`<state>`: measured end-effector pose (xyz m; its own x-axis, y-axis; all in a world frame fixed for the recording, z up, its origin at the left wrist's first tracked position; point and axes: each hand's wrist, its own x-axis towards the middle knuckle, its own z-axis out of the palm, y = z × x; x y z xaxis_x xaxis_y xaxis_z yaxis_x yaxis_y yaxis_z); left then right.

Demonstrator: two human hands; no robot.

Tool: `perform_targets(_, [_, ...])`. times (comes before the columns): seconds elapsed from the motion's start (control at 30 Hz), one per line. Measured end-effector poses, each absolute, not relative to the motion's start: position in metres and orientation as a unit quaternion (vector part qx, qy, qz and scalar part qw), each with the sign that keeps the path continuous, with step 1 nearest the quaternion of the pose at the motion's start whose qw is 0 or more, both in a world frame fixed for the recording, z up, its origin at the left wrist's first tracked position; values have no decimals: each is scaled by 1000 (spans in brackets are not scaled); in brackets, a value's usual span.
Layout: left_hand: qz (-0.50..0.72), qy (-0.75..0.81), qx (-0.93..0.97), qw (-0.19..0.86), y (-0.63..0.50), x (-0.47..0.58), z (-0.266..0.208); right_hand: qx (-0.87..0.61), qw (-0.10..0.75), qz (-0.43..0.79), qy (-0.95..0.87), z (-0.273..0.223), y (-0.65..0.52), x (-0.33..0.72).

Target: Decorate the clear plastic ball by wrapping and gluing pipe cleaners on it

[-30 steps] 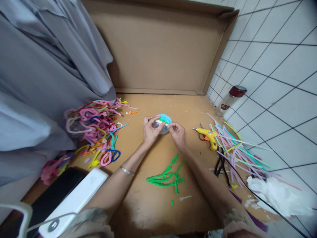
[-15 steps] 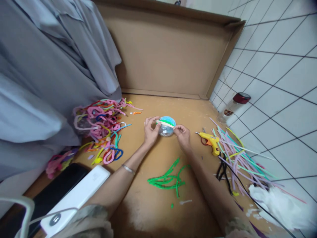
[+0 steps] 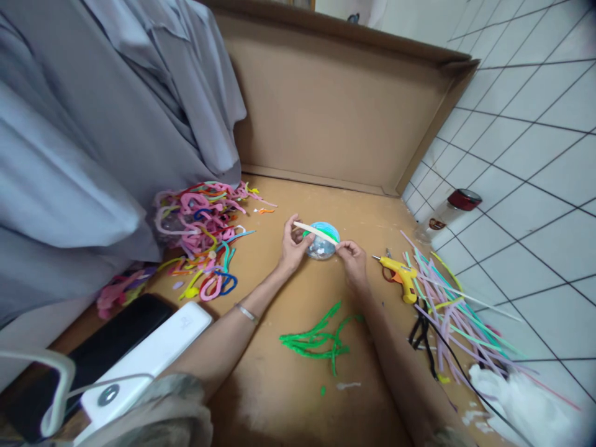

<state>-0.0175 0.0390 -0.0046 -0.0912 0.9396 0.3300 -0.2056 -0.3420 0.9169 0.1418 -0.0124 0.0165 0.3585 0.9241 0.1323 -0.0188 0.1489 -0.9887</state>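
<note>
A clear plastic ball [image 3: 321,249] sits between my hands in the middle of the table, its upper part wrapped in blue and green fuzzy strips. Across its front runs a cream-coloured pipe cleaner [image 3: 316,233], slanting down to the right. My left hand [image 3: 293,245] is closed at the ball's left side, thumb against it, with the pipe cleaner's left end by the fingertips. On the other side my right hand [image 3: 352,257] pinches the pipe cleaner's right end. Several green pipe cleaners [image 3: 311,344] lie loose on the table nearer to me.
To the right lie a yellow glue gun [image 3: 400,276], a pile of pipe cleaners [image 3: 447,310] and a clear bottle [image 3: 447,214] with a dark red lid. A tangled colourful pile [image 3: 200,217] and a white device [image 3: 153,360] are at left. Cardboard [image 3: 335,105] stands behind.
The cream pipe cleaner has gone from lying close along the ball to a steeper slant, its left end raised. The whole view has shifted slightly.
</note>
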Motion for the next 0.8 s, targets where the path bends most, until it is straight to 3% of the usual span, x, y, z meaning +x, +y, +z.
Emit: perform_targets(0.8, [672, 357, 502, 413, 29, -26, 1, -493, 628, 390, -458, 32, -39, 151])
